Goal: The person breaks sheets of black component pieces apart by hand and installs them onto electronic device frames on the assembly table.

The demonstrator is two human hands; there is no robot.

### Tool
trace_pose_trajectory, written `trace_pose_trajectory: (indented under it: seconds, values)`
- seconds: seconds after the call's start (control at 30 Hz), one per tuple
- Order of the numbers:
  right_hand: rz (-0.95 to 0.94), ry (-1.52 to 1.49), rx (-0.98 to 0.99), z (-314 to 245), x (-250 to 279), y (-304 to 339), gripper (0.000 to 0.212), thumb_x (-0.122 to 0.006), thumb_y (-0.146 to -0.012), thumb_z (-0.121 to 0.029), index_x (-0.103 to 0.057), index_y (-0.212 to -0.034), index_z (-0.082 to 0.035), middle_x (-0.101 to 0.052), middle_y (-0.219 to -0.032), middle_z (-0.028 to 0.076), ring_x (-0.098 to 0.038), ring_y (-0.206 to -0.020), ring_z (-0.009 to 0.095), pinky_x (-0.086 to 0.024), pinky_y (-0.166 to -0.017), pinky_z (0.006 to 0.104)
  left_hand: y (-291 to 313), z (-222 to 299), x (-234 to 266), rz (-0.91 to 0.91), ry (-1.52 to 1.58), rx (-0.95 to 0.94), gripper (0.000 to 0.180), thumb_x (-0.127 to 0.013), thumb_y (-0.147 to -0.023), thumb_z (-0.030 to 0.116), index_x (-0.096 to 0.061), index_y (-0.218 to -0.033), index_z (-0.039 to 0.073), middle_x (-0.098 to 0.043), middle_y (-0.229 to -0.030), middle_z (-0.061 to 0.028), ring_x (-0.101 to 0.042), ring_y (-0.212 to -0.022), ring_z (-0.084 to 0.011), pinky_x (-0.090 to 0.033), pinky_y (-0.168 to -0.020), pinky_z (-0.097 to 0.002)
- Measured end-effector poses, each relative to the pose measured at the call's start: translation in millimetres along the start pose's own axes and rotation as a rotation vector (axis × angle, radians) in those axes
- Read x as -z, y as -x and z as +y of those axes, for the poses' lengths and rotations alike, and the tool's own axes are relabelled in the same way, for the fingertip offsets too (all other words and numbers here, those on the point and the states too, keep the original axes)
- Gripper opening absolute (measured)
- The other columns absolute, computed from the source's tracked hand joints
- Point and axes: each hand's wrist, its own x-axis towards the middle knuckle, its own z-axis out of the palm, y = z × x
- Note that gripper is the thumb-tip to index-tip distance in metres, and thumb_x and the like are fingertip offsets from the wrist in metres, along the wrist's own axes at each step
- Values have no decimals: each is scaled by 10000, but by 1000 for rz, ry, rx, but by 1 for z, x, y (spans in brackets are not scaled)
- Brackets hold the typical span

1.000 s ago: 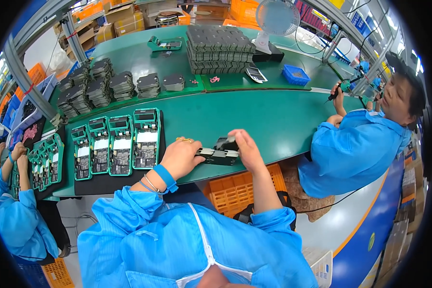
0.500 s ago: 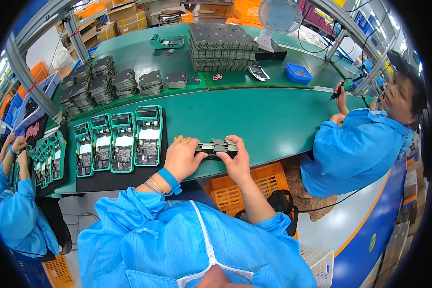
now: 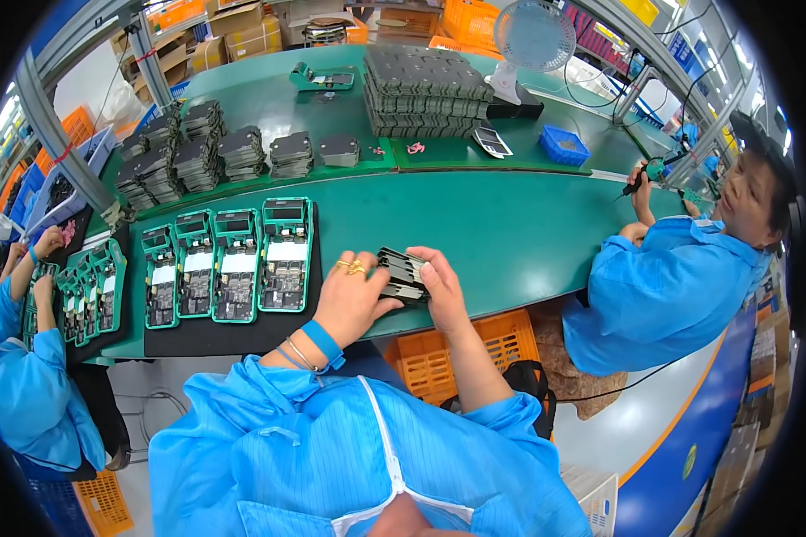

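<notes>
Between my two hands, just above the near edge of the green bench, is a small stack of dark grey plates (image 3: 401,276) with pale edges. My right hand (image 3: 443,291) is closed round the right side of the stack. On the left side, the bent fingers of my left hand (image 3: 354,294) touch the plates, thumb below; a blue band and a bangle circle that wrist. Left of my hands, several green device housings (image 3: 284,255) with circuit boards and white strips lie in a row on a black mat (image 3: 233,338).
Stacks of dark plates (image 3: 242,152) and a taller pile (image 3: 425,94) stand at the back, beside a fan (image 3: 535,36) and a blue tray (image 3: 564,145). A co-worker (image 3: 667,268) at right holds an electric screwdriver (image 3: 649,170); another (image 3: 36,394) works at left. An orange crate (image 3: 421,362) sits below the bench.
The stack has turned from lying lengthwise to a tilted position, its plates fanned. My left hand has shifted slightly lower along it. The left co-worker's hand has moved toward the pink pieces.
</notes>
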Motion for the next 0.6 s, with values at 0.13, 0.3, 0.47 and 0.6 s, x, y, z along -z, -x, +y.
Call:
trace_pose_trajectory:
  seconds: [0.13, 0.3, 0.47, 0.6]
  values:
    - [-32, -72, 25, 0, -14, -3, 540, -370, -966, -461, -469, -1207, 12, -566, -1139, 144, -539, -1043, 178, -426, -904, 299, -1, -6, 3, -50, 145, 308, 880, -845, -556, 378, -415, -1194, -49, -471, -1112, -206, -512, -990, -393, -469, -802, -442]
    - [-4, -208, -72, 4, -33, -14, 623, -280, -969, -514, -408, -1259, 23, -558, -1170, 187, -550, -1057, 230, -436, -932, 338, -6, -19, 3, -203, 351, 378, 944, -854, -564, 360, -375, -1266, -52, -470, -1156, -237, -508, -1059, -404, -462, -862, -420]
    - [120, -176, -58, 9, -43, -18, 666, -276, -969, -517, -379, -1292, 56, -524, -1218, 203, -490, -1146, 253, -388, -980, 351, -1, -29, 1, -262, 408, 311, 822, -834, -599, 221, -398, -1258, -9, -488, -1138, -228, -509, -1054, -402, -444, -890, -424]
    - [56, -112, -31, 13, -40, -21, 642, -265, -970, -519, -367, -1312, 15, -473, -1285, 181, -430, -1220, 256, -339, -1035, 381, -7, -32, 0, -303, 374, 300, 664, -810, -622, 170, -475, -1175, 18, -545, -1072, -197, -540, -988, -367, -453, -828, -403]
